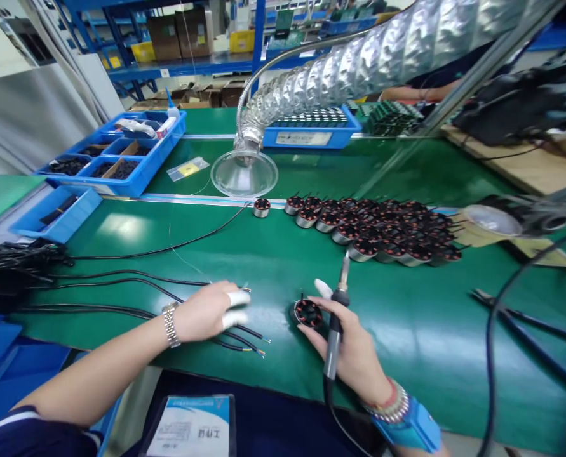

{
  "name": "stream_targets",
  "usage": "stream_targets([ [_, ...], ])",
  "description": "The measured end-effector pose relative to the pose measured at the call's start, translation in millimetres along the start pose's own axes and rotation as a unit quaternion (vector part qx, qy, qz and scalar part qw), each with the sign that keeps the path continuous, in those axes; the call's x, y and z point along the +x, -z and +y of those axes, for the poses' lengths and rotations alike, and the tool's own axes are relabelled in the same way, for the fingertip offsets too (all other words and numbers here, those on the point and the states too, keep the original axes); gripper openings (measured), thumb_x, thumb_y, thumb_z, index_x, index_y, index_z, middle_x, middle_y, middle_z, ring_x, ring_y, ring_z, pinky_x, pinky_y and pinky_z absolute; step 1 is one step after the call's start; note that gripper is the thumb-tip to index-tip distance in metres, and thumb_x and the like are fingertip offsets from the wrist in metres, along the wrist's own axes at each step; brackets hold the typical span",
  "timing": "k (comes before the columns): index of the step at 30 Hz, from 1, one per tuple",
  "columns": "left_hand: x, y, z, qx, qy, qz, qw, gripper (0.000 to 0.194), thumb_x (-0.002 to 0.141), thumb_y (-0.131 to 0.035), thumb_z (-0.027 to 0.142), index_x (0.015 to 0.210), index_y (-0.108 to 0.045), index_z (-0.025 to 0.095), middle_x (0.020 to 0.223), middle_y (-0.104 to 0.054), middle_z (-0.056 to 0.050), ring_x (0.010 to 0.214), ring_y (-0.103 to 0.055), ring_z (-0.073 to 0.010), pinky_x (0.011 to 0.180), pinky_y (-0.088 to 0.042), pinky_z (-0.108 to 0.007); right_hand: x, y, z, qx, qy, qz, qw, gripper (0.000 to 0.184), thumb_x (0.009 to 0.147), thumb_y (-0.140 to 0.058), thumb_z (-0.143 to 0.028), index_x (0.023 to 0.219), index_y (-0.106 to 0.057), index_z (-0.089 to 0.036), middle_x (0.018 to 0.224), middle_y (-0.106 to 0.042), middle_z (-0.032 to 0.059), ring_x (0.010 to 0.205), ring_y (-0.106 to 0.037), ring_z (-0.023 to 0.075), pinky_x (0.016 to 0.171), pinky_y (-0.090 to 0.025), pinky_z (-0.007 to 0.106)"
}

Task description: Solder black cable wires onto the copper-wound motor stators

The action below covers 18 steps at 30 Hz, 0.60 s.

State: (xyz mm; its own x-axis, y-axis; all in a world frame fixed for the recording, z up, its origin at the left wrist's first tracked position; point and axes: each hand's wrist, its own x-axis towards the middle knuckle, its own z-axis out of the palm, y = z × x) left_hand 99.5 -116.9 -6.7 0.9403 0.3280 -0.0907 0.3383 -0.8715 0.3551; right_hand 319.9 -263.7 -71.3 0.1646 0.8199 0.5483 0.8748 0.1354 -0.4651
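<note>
My left hand (211, 311), with white finger covers on two fingers, is over several black cables (121, 309) with stripped ends. Its fingers are bent, and a thin solder wire (186, 259) runs down into them; the exact grip is partly hidden. My right hand (354, 349) has a soldering iron (334, 343) lying across it, tip pointing away from me. Between the thumb and a finger of that same hand is a round motor stator (308, 313) with copper windings, resting on the green mat. Another stator (262, 208) stands alone farther back, by a cable's end.
Many stators (387, 228) stand grouped at centre right. A fume-extractor hood (244, 173) hangs over the mat. Blue parts bins (115, 155) are at the left, with a cable bundle (16, 270) below. Cutters (502, 308) lie right. Another person's arm (418, 93) shows behind.
</note>
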Motion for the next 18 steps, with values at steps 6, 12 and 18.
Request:
stream_targets([
  [6, 35, -3.0, -18, 0.05, 0.115, 0.016, 0.992, 0.009, 0.079, -0.055, 0.019, 0.075, -0.061, 0.014, 0.081, -0.061, -0.008, 0.079, -0.055, -0.0217, 0.07, -0.042, -0.031, 6, -1, -5, 0.029, -0.011, -0.016, 0.999, 0.039, 0.081, -0.057, -0.031, 0.115, -0.042, -0.02, 0.113, -0.059, 0.0141, 0.097, -0.063, 0.0236, 0.08, -0.055, 0.036],
  [12, 37, 15.8, -15, -0.027, 0.124, 0.094, 0.988, 0.021, 0.086, -0.041, 0.021, 0.083, -0.061, 0.016, 0.076, -0.065, -0.005, 0.066, -0.058, -0.0165, 0.061, -0.042, -0.027, 18, -9, -12, 0.054, -0.022, -0.05, 0.997, 0.04, 0.08, -0.057, -0.026, 0.117, -0.041, -0.021, 0.114, -0.058, 0.0127, 0.104, -0.059, 0.0243, 0.086, -0.052, 0.038],
  [18, 24, 21.6, -18, -0.167, 0.071, 0.134, 0.974, 0.015, 0.079, -0.054, 0.026, 0.083, -0.065, 0.017, 0.083, -0.069, -0.003, 0.074, -0.062, -0.0158, 0.068, -0.046, -0.025, 25, -17, -17, 0.052, -0.018, -0.049, 0.997, 0.038, 0.08, -0.056, -0.025, 0.115, -0.042, -0.021, 0.11, -0.06, 0.012, 0.098, -0.062, 0.0234, 0.084, -0.053, 0.039],
])
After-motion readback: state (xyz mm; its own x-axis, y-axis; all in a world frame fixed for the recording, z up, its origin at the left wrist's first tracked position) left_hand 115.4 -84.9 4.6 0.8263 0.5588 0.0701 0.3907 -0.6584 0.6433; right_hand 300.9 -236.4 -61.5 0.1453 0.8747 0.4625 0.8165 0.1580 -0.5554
